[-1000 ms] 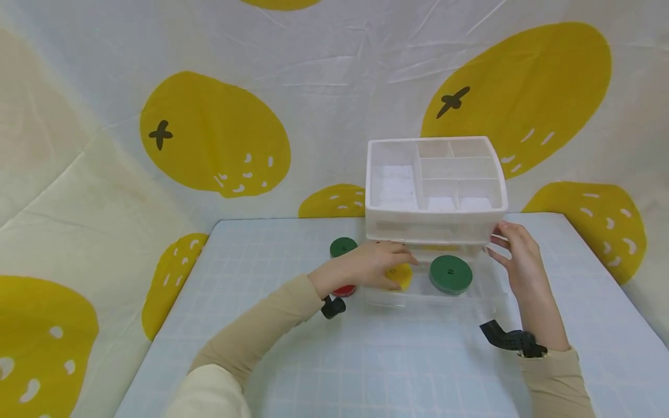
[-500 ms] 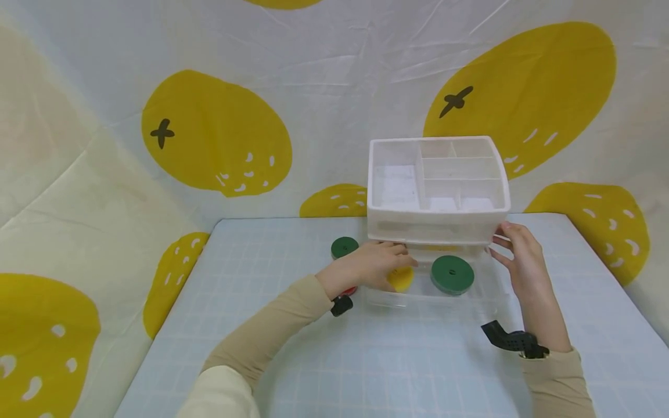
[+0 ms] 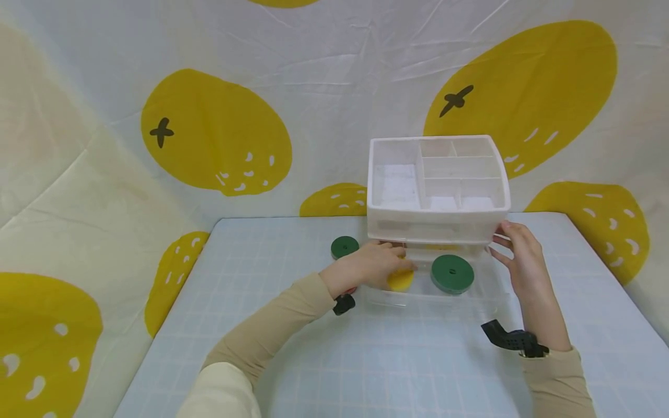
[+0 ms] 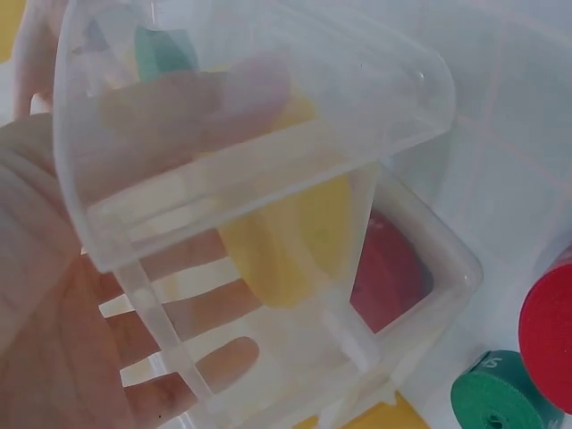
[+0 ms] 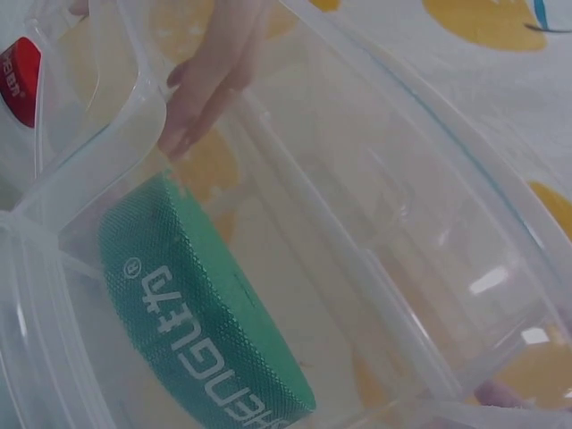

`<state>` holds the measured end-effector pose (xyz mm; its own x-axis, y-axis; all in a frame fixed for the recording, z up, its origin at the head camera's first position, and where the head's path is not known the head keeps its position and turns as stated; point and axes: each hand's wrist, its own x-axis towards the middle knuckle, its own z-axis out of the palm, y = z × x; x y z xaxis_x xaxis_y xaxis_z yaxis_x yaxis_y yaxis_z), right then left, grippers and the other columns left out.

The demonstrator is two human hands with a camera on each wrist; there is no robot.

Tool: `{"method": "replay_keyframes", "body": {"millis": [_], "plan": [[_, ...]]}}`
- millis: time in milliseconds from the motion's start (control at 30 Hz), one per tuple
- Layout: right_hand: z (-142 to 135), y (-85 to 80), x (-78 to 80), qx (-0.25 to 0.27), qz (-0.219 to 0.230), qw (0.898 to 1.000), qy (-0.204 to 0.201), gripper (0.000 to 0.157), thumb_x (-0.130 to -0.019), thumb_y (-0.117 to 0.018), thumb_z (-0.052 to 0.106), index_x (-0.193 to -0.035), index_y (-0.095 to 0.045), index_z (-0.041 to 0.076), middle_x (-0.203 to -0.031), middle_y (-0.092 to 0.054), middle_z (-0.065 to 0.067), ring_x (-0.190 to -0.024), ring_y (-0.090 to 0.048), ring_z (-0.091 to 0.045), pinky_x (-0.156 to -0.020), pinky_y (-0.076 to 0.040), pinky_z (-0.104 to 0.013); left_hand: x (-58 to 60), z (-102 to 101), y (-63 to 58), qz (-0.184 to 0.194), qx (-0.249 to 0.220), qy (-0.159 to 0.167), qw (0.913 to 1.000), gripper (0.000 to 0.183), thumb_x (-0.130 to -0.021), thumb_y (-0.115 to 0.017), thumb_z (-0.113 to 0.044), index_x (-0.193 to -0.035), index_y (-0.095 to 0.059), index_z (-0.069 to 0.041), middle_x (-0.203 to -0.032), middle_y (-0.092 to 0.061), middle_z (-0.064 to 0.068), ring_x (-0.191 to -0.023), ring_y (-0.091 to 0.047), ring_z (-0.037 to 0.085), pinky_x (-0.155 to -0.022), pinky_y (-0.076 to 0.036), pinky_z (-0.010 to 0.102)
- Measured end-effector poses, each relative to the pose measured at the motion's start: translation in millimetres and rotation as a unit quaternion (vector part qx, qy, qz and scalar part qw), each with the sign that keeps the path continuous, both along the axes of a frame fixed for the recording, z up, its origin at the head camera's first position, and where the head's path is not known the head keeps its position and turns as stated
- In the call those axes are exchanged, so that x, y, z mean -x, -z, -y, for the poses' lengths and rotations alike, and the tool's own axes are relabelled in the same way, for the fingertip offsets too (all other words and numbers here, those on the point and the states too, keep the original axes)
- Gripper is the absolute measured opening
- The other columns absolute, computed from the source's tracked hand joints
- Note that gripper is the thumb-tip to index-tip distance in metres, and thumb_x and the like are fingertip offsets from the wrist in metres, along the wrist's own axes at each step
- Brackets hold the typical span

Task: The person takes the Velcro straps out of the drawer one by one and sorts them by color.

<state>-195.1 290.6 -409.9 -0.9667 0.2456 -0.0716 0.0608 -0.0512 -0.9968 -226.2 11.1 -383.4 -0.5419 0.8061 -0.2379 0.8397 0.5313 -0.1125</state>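
Note:
A clear drawer (image 3: 470, 297) stands pulled out of a white desktop organizer (image 3: 438, 226). My left hand (image 3: 373, 265) reaches over its left side and holds a yellow disc-shaped roll (image 3: 400, 282) between thumb and fingers, seen through the clear plastic in the left wrist view. To its right in the drawer lies a larger green roll (image 3: 452, 274), whose woven band carries white lettering in the right wrist view. My right hand (image 3: 524, 255) rests its fingertips at the organizer's lower right side. Deeper in, a red roll (image 4: 384, 277) shows behind the yellow one.
Left of the organizer, a small green roll (image 3: 344, 247) and a red roll (image 4: 550, 331) sit on the pale checked tablecloth (image 3: 292, 255), the red one mostly hidden by my left wrist in the head view. Behind stands a fruit-printed cloth (image 3: 334, 116).
My left hand has shifted slightly right, its fingers drawing in closer over the yellow roll, and the wrist now covers more of the red roll outside. The right hand keeps its place.

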Motion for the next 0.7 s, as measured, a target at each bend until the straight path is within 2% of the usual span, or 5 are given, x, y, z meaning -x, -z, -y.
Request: {"method": "replay_keyframes", "body": {"millis": [400, 700], "plan": [[1, -1.3, -0.7, 0.001, -0.002, 1.000, -0.004, 0.028, -0.095, -0.051, 0.050, -0.114, -0.048, 0.030, -0.113, -0.046, 0.018, -0.107, -0.043, -0.005, -0.115, -0.017, -0.063, 0.0, 0, -3.6, 0.003, -0.025, 0.016, 0.9996, 0.052, -0.087, -0.067, -0.038, -0.136, -0.051, -0.034, -0.124, -0.055, -0.005, -0.119, -0.050, 0.017, -0.102, -0.043, 0.033], [1, -1.9, -2.1, 0.008, 0.003, 1.000, -0.002, 0.028, -0.095, -0.051, 0.049, -0.115, -0.048, 0.030, -0.113, -0.047, 0.018, -0.108, -0.043, -0.005, -0.116, -0.016, -0.061, -5.3, 2, -17.8, 0.013, -0.049, 0.014, 0.9986, 0.057, -0.086, -0.068, -0.040, -0.139, -0.049, -0.032, -0.129, -0.053, -0.003, -0.112, -0.050, 0.018, -0.089, -0.045, 0.031]]}}
